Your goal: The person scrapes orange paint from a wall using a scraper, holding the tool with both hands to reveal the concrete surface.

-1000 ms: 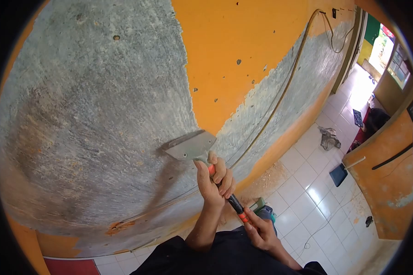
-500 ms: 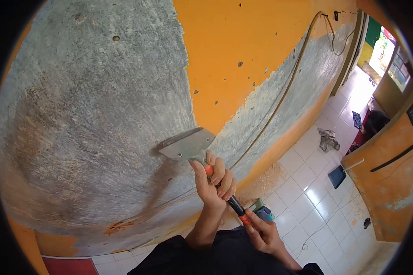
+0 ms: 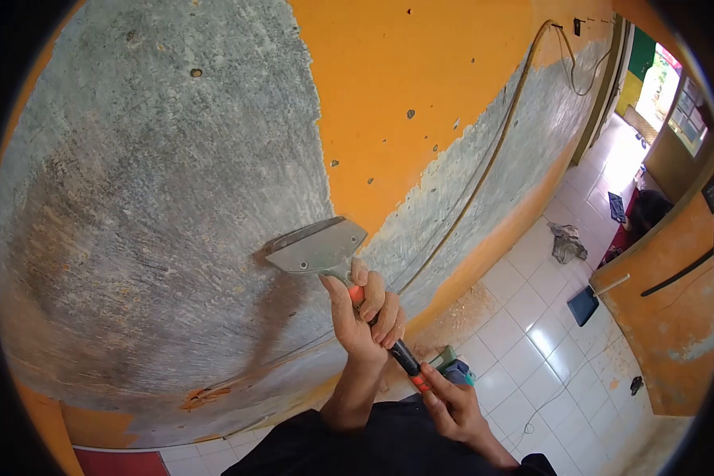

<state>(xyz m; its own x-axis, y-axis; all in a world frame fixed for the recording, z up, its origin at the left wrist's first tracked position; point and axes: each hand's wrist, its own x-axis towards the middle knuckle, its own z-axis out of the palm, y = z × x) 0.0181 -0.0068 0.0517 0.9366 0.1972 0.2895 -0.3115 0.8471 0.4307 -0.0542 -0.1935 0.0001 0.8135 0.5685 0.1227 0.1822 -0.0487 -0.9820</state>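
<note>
A wide metal scraper point(image 3: 319, 247) with a black-and-red handle lies with its blade at the wall, by the lower tip of the orange paint point(image 3: 420, 71). My left hand point(image 3: 365, 313) wraps the handle just below the blade, thumb on the left side. Lower down, my right hand point(image 3: 454, 403) grips the handle's red end between thumb and fingers. Left of the blade and beneath it the wall is bare grey plaster point(image 3: 174, 174), streaked with scratches. The contact edge of the blade is partly hidden in shadow.
A yellowish cable point(image 3: 496, 147) hangs along the wall. Paint debris point(image 3: 464, 317) lies on the tiled floor point(image 3: 531, 381) at its foot. Further right are a crumpled cloth point(image 3: 567, 243), a dustpan point(image 3: 583, 306) and a person point(image 3: 650, 213) near the doorway.
The scraper and my left hand have shifted slightly left and up in view. My right hand has moved only a little, and both hands keep their hold.
</note>
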